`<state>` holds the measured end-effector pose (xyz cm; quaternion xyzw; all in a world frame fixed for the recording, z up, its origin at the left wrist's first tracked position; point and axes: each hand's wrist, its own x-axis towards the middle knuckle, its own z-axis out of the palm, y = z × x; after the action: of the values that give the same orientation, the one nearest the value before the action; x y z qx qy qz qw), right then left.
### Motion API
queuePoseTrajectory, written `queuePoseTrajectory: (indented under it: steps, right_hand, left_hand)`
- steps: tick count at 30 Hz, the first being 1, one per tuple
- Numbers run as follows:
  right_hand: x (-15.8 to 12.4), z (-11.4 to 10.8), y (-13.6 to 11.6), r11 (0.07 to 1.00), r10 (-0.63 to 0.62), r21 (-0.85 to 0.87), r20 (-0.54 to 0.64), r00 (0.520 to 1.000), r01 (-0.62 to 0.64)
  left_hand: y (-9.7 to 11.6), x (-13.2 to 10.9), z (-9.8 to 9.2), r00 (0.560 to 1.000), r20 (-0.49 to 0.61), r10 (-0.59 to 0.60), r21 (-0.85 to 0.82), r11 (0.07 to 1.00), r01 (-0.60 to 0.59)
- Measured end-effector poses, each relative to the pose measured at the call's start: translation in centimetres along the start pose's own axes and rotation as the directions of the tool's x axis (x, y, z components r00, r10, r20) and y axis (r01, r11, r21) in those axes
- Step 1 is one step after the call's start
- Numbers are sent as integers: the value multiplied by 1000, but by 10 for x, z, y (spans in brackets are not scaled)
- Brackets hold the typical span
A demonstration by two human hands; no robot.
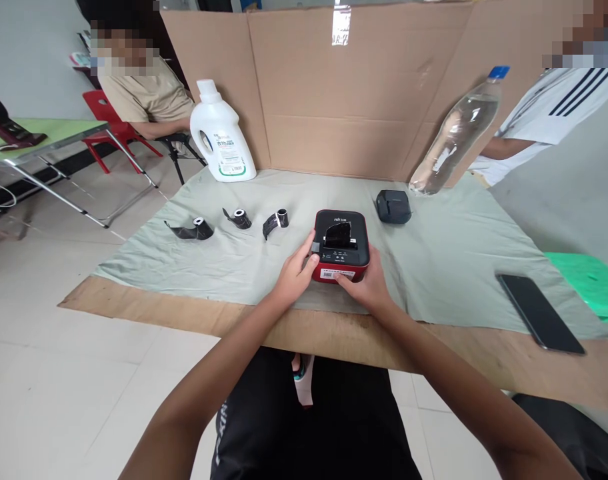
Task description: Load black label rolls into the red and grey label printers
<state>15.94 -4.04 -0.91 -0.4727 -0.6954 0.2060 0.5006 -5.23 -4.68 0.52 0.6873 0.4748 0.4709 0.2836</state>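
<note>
Cloth [449, 260] bears the clasped device [343, 256], opaque jug [224, 137] and transparent bottle [461, 133].

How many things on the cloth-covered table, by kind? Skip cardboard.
Loose-ended black rolls: 3
Red-and-black boxy device: 1
Small black blocky object: 1
White plastic jug: 1
Clear blue-capped plastic bottle: 1
Black rectangular phone: 1
Total: 8

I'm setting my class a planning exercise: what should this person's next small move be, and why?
Probably steady the red-and-black device with the left hand and bring the right hand up to the dark strip, since both hands hold the device's sides and the strip sticks up from its top, within reach.
</note>
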Motion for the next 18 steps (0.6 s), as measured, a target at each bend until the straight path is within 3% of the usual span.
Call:
queuePoseTrajectory:
  steps: [5,10,14,18]
  right_hand:
    - [2,-2,-2,997,-83,-7,-48,995,83]
    - [5,-7,-3,987,-157,-43,-43,987,155]
    - [8,-10,-5,986,-162,-50,-10,987,161]
    - [11,-11,-4,985,-165,-47,11,986,166]
  left_hand:
    - [1,0,5,965,-226,134,130,986,-107]
    - [2,0,0,929,-174,326,264,925,-275]
    - [0,0,-2,923,-195,332,308,914,-264]
    - [-2,1,-1,928,-209,307,250,935,-253]
